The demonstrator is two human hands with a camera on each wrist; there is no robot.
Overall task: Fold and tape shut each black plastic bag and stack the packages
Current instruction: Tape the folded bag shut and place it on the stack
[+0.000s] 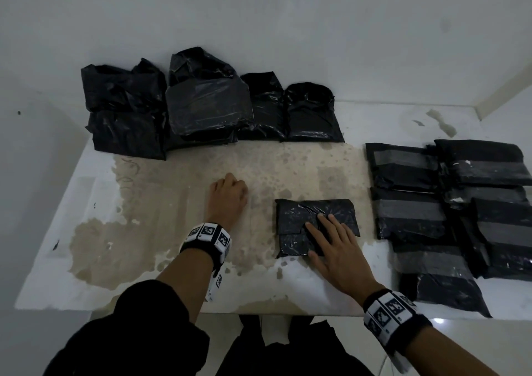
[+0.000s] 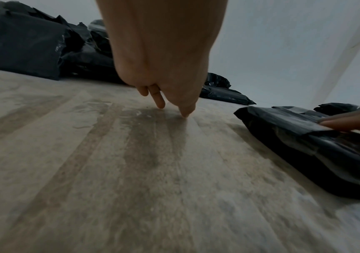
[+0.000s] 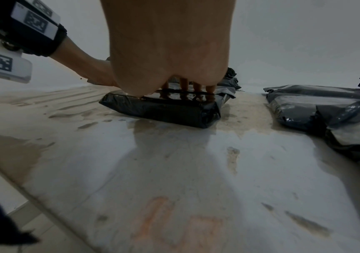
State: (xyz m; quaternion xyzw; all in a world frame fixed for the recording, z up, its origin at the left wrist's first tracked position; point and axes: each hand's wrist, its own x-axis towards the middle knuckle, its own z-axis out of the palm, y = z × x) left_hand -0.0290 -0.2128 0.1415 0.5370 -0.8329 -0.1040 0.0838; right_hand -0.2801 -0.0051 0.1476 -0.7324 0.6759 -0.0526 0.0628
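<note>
Your right hand (image 1: 336, 246) lies nearest you, fingers straight and spread, pressing flat on the folded bag (image 1: 302, 217) in the middle of the surface (image 1: 172, 260). That grip is open: it holds the fold down by pressure alone, and the right wrist view shows the fingertips (image 3: 197, 88) resting on the glossy top of the package. Your left hand (image 1: 227, 197) sits well apart to the left, fingers curled under with the tips (image 2: 184, 113) touching the bare surface; it holds nothing that either view shows.

By my reading you are at the hold-down step: the flap is folded over and pinned, but no tape is visible across this bag. I can't find a tape roll or dispenser in any view, so the left hand may be feeling for a tape end on the surface, though that can't be confirmed.

The next move calls for steady pressure from the right hand so the flap doesn't spring open while the left brings tape across the seam.

Further out, the taped packages (image 1: 408, 188) lie overlapped in rows on your right, just beside the bag you're working. The unsealed bags (image 1: 207, 102) wait along the back edge against the wall (image 1: 259, 16).
</note>
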